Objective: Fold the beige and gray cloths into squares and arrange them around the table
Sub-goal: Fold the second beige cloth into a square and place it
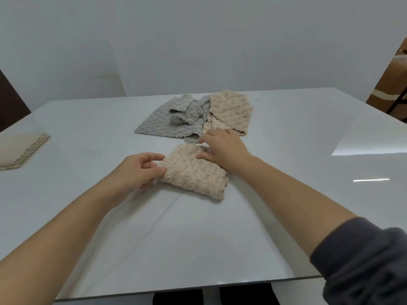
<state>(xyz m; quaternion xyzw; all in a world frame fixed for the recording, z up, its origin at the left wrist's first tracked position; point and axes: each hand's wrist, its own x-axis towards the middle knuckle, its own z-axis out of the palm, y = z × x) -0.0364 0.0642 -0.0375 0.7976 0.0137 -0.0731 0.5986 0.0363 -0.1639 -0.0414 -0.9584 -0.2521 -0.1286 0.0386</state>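
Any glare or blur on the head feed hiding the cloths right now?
Head view: glare patch on the table at right, clear of all cloths; wide-angle lens bows the table edges; far-left folded cloth is soft; near beige cloth reads sharp.

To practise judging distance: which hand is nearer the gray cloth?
Right. The right hand rests on the far edge of the folded beige cloth, just short of the gray cloth; the left hand pinches its left edge, farther back.
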